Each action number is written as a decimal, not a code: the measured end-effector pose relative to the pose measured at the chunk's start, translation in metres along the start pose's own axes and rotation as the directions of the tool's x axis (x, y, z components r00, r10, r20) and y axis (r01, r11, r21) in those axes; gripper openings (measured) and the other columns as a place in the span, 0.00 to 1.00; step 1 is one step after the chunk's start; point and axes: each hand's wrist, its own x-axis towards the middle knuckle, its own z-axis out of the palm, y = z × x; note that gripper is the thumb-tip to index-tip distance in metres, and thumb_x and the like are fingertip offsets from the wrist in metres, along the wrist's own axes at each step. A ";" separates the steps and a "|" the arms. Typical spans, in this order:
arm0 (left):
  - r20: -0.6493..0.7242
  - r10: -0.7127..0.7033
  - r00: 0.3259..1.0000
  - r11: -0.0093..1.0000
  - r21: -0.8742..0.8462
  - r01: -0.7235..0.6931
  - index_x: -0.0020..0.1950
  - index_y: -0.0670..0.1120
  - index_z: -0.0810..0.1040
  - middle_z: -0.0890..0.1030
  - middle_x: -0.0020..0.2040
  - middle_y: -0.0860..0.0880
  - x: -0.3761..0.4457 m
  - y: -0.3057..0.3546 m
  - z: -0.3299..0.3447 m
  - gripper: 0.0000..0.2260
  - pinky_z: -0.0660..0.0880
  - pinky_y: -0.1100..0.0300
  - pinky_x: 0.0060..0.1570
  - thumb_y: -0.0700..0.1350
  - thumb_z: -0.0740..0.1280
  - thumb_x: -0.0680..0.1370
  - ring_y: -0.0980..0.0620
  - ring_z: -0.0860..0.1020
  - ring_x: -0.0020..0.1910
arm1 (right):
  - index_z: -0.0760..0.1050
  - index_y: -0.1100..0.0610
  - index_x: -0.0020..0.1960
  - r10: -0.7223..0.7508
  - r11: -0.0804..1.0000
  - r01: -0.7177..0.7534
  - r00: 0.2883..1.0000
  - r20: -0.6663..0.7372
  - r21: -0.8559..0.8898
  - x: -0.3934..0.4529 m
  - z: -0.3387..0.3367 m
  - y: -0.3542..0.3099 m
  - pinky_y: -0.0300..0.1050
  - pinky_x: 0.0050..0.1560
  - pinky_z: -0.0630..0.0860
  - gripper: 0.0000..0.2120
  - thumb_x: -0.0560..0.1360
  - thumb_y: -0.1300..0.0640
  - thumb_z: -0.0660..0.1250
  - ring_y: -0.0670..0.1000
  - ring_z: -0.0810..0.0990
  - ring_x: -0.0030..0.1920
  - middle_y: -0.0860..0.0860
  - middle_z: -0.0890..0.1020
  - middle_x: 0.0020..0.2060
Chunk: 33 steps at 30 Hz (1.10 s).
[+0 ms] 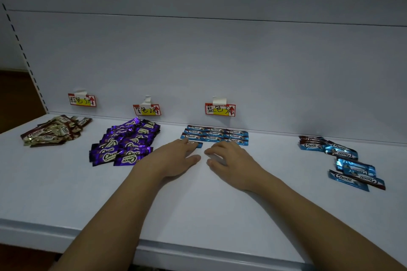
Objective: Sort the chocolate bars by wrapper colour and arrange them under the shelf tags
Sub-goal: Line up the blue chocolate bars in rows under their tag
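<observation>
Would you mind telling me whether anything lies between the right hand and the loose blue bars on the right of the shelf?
Nothing visible does. The right hand rests by the arranged blue rows, and only bare white shelf lies between it and the loose blue bars to its right.

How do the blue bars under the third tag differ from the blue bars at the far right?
The blue bars under the tag lie in neat, straight rows against the back wall; the blue bars at the right lie scattered at mixed angles, some overlapping. The left hand touches the first group; neither hand touches the second. Both groups have blue Choco wrappers.
</observation>
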 end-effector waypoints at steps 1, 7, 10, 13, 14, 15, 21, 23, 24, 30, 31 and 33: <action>0.033 -0.004 0.999 1.000 0.005 0.004 0.79 0.55 0.51 0.50 0.80 0.49 0.000 0.000 0.001 0.28 0.56 0.52 0.73 0.62 0.50 0.81 0.48 0.54 0.77 | 0.71 0.46 0.69 0.001 1.000 -0.001 1.000 0.002 -0.003 0.000 0.001 0.000 0.46 0.66 0.66 0.18 0.80 0.45 0.57 0.47 0.66 0.66 0.44 0.72 0.66; 0.077 -0.041 0.996 0.998 0.052 0.037 0.79 0.55 0.41 0.41 0.80 0.48 0.002 0.003 0.008 0.31 0.44 0.45 0.75 0.66 0.44 0.79 0.48 0.41 0.78 | 0.70 0.46 0.69 0.001 1.000 -0.001 1.000 0.000 -0.013 0.001 0.003 0.003 0.45 0.65 0.64 0.19 0.80 0.45 0.57 0.47 0.65 0.66 0.44 0.71 0.67; 0.061 -0.040 0.997 0.998 0.048 0.037 0.79 0.55 0.41 0.41 0.80 0.48 0.002 0.003 0.010 0.31 0.44 0.45 0.75 0.67 0.43 0.79 0.49 0.41 0.78 | 0.71 0.46 0.69 0.001 1.000 -0.001 1.000 -0.004 -0.016 0.002 0.003 0.003 0.45 0.66 0.65 0.19 0.80 0.44 0.57 0.47 0.65 0.66 0.44 0.71 0.67; 0.056 -0.033 0.998 0.999 0.045 0.031 0.79 0.55 0.41 0.40 0.80 0.48 0.004 0.000 0.011 0.32 0.44 0.45 0.75 0.67 0.43 0.79 0.49 0.41 0.78 | 0.71 0.46 0.69 -0.006 1.000 0.006 1.000 -0.007 -0.019 0.002 0.003 0.004 0.46 0.66 0.65 0.19 0.80 0.45 0.57 0.47 0.65 0.66 0.44 0.71 0.67; 0.056 -0.030 0.998 0.999 0.039 0.027 0.79 0.55 0.41 0.40 0.80 0.49 0.004 0.000 0.011 0.32 0.44 0.44 0.75 0.67 0.44 0.79 0.49 0.40 0.78 | 0.71 0.46 0.69 -0.006 1.000 0.006 1.000 -0.004 -0.017 0.001 0.003 0.004 0.46 0.66 0.65 0.18 0.80 0.44 0.57 0.47 0.65 0.66 0.44 0.71 0.66; 0.050 -0.024 0.998 0.999 0.030 0.022 0.79 0.56 0.41 0.40 0.80 0.49 0.004 0.000 0.010 0.32 0.44 0.43 0.75 0.67 0.44 0.78 0.49 0.40 0.78 | 0.71 0.46 0.69 -0.008 1.000 0.008 1.000 0.000 -0.014 0.001 0.003 0.004 0.46 0.65 0.65 0.18 0.80 0.44 0.57 0.47 0.65 0.66 0.44 0.72 0.66; -0.328 0.036 0.944 0.999 -0.015 -0.043 0.78 0.55 0.55 0.54 0.79 0.51 0.005 0.021 -0.005 0.27 0.50 0.44 0.75 0.62 0.52 0.81 0.50 0.50 0.78 | 0.77 0.46 0.59 0.078 0.975 -0.052 0.990 -0.114 0.217 0.000 -0.020 0.003 0.44 0.58 0.72 0.12 0.77 0.47 0.63 0.45 0.73 0.59 0.43 0.78 0.58; -0.430 0.103 0.897 0.994 0.021 -0.104 0.75 0.54 0.63 0.64 0.75 0.51 0.010 0.043 -0.011 0.23 0.59 0.48 0.72 0.58 0.56 0.81 0.50 0.60 0.73 | 0.80 0.50 0.52 0.155 0.959 -0.107 0.973 -0.170 0.263 -0.001 -0.041 0.014 0.41 0.47 0.73 0.07 0.77 0.52 0.64 0.47 0.77 0.49 0.45 0.81 0.49; -0.453 0.145 0.880 0.988 0.025 -0.150 0.73 0.54 0.67 0.69 0.71 0.52 0.012 0.057 -0.013 0.21 0.64 0.50 0.68 0.57 0.58 0.81 0.50 0.64 0.70 | 0.80 0.50 0.49 0.203 0.947 -0.145 0.962 -0.183 0.286 -0.003 -0.053 0.023 0.40 0.41 0.72 0.06 0.78 0.53 0.63 0.48 0.78 0.44 0.46 0.82 0.45; -0.390 0.287 0.875 0.902 -0.199 -0.384 0.61 0.56 0.79 0.78 0.59 0.55 0.031 0.170 -0.004 0.12 0.70 0.56 0.56 0.52 0.66 0.78 0.53 0.73 0.60 | 0.79 0.47 0.44 0.386 0.917 -0.357 0.908 -0.164 0.178 -0.064 -0.113 0.104 0.37 0.37 0.73 0.05 0.76 0.55 0.66 0.46 0.80 0.39 0.46 0.83 0.40; -0.366 0.309 0.878 0.881 -0.236 -0.409 0.59 0.56 0.80 0.78 0.58 0.55 0.034 0.189 0.001 0.11 0.70 0.59 0.53 0.51 0.66 0.78 0.54 0.73 0.59 | 0.79 0.47 0.44 0.409 0.910 -0.386 0.896 -0.171 0.153 -0.078 -0.121 0.117 0.37 0.40 0.75 0.05 0.76 0.56 0.67 0.45 0.80 0.42 0.46 0.83 0.42; -0.328 0.344 0.880 0.846 -0.298 -0.443 0.57 0.56 0.81 0.78 0.56 0.56 0.042 0.222 0.009 0.10 0.69 0.61 0.50 0.50 0.67 0.77 0.55 0.75 0.56 | 0.80 0.48 0.45 0.452 0.892 -0.435 0.867 -0.211 0.124 -0.105 -0.137 0.140 0.37 0.41 0.74 0.05 0.76 0.56 0.67 0.43 0.78 0.43 0.45 0.82 0.44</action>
